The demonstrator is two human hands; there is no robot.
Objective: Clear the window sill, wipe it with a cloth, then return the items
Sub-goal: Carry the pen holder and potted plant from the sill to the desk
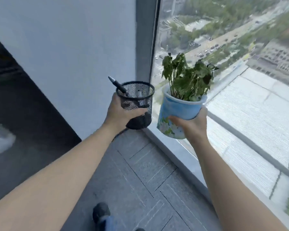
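Head view, left hand (122, 112) with grip wrapped around black mesh pen holder (137, 104), marker (118, 85) leaning inside; right hand (193, 124) clasping tilted blue plant pot (177, 112), both raised above grey window sill (177, 155), pot right of holder, near glass

A single head-worn view is provided, aimed forward and down over both forearms; the window sill (177, 152) is seen closely, running toward 5 o'clock.
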